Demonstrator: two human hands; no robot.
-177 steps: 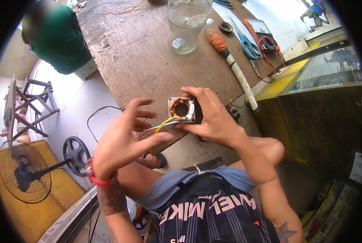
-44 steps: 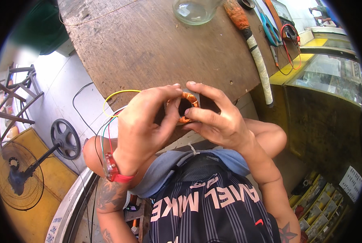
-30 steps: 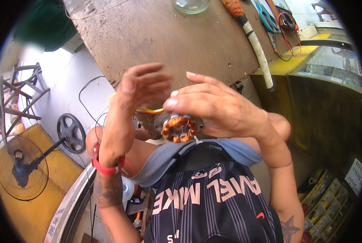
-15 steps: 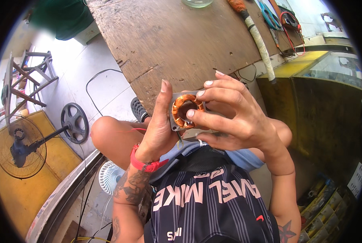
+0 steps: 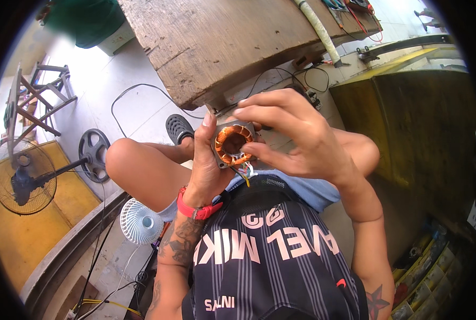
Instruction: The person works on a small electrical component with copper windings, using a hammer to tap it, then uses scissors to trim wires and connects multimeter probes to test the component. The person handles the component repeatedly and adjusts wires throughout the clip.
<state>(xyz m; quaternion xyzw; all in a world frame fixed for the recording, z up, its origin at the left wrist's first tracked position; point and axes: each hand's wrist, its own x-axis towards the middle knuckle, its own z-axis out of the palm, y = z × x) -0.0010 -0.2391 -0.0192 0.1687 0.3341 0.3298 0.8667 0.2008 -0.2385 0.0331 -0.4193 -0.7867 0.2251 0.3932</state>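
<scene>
My left hand (image 5: 205, 154) is closed around the side of a motor stator (image 5: 219, 130), its thumb pointing up along the edge. The stator's ring of copper windings (image 5: 226, 156), tied with pale lacing, faces me. Green, white and yellow lead wires (image 5: 247, 172) hang from its near side. My right hand (image 5: 302, 133) grips the stator from the right: one fingertip sits at the inner edge of the bore, and other fingers reach over toward the far corner. The tips beyond are partly hidden.
Ahead stands a wooden table (image 5: 195, 48) with a wrapped rod (image 5: 320, 32) overhanging its edge. A black floor fan (image 5: 27, 181) and a small white fan (image 5: 141, 221) are on the left. A dark cabinet (image 5: 403, 122) stands at right; cables (image 5: 122, 98) cross the floor.
The stator has come slightly left and turned to face me more squarely, showing its lead wires. My right fingers have shifted on its rim. The table appears farther up in view.
</scene>
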